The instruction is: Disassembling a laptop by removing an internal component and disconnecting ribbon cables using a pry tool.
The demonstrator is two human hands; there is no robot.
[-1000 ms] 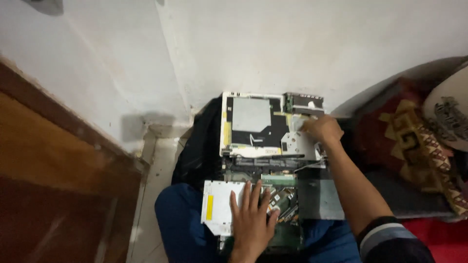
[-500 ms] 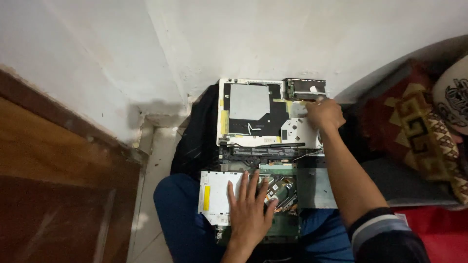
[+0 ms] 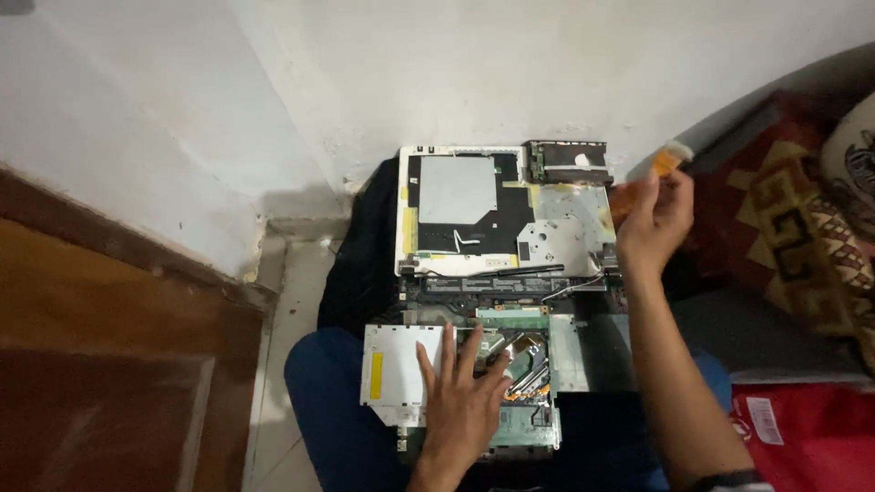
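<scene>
A dismantled laptop (image 3: 497,301) lies open on the person's lap, its lower half with the bare green circuit board (image 3: 524,364) toward the body and its upper half leaning back against the white wall (image 3: 510,64). The left hand (image 3: 460,396) rests flat on the lower half, fingers spread wide, partly over a silver drive box (image 3: 396,369) and partly over the board; it holds nothing. The right hand (image 3: 654,219) is raised just beside the right edge of the upper half, fingers pinched on a small orange and white piece (image 3: 665,162), too blurred to tell what it is. The upper half shows a grey metal plate (image 3: 458,189) on black backing and a second bare metal sheet (image 3: 561,228) to its right. A black cloth (image 3: 360,255) lies under the laptop's left side. A red and gold patterned cushion (image 3: 784,228) sits to the right, a red packet (image 3: 802,433) below it, and a brown wooden panel (image 3: 100,364) stands to the left.
</scene>
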